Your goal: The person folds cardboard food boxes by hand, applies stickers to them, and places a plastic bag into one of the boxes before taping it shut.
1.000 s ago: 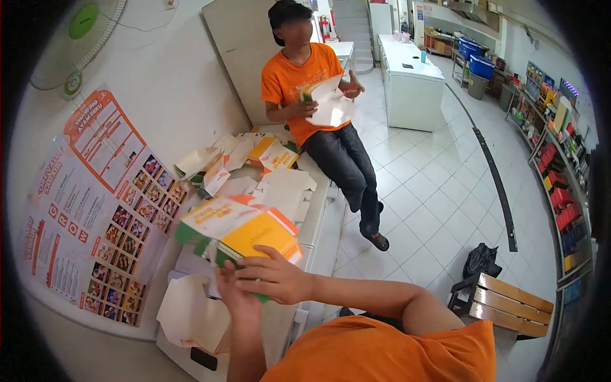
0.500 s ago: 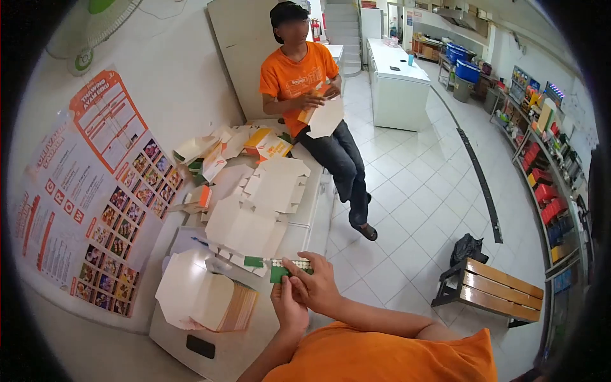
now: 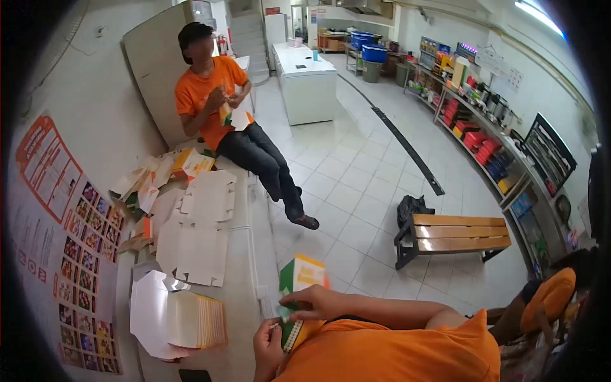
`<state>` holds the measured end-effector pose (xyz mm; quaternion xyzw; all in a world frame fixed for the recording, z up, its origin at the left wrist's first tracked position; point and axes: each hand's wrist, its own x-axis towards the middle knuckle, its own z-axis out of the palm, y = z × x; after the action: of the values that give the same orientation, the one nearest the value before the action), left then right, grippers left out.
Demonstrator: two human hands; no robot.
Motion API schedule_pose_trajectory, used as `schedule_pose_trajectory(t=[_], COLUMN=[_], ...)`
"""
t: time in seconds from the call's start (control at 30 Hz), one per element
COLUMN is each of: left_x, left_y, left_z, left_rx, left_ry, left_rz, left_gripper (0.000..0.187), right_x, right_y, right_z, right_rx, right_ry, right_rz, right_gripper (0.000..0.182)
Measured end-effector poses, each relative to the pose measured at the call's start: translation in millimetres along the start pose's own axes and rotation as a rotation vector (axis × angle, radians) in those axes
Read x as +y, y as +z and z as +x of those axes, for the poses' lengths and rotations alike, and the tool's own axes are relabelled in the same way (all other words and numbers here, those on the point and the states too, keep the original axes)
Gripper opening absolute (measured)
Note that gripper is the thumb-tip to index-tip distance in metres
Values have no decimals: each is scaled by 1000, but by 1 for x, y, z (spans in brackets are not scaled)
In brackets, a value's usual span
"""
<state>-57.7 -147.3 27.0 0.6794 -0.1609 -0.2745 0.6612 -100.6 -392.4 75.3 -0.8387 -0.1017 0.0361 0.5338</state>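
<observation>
Both my hands hold a printed cardboard box (image 3: 299, 280), orange, yellow and green, close to my chest. My right hand (image 3: 312, 304) grips it across the middle from the right. My left hand (image 3: 268, 340) holds its lower edge from below. To the left, on the white counter (image 3: 242, 254), lies a stack of flat unfolded box blanks (image 3: 181, 315). More flat white blanks (image 3: 194, 235) are spread further along the counter.
Another person in an orange shirt (image 3: 213, 89) sits on the counter's far end, folding a box. Folded boxes (image 3: 184, 164) pile near them. A poster (image 3: 60, 223) covers the left wall. A wooden bench (image 3: 455, 237) stands on the tiled floor, shelves line the right wall.
The view has swung right, away from the counter. The box has come off the counter into both hands near my chest and now stands upright, its printed side showing.
</observation>
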Motion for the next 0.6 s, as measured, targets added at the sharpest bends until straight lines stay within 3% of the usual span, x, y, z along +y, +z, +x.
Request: schedule_pose_trajectory(t=[0.03,0.1,0.23,0.3,0.37,0.47,0.6], left_x=[10,29,14,17,26,40,16], left_y=[4,11,12,21,20,17,-9], left_z=[-8,-20,-32,-35,-38,-48,-41], left_rx=[0,95,154,266,356,314,213], left_ry=[-5,-48,86,199,168,189,82], left_rz=[5,7,-24,112,22,-112,71], left_gripper=[19,24,31,33,39,42,54], right_x=[-11,-12,-11,-9,-16,-37,-28], right_y=[2,14,24,33,28,16,34], right_z=[-2,-2,9,13,13,9,5], right_rx=[-166,-189,-164,49,-89,-427,-264], right_ry=[86,18,-31,-7,-76,-70,-200], right_rz=[2,-4,-108,-137,-47,-47,-342], right_gripper=[47,49,42,38,38,50,58])
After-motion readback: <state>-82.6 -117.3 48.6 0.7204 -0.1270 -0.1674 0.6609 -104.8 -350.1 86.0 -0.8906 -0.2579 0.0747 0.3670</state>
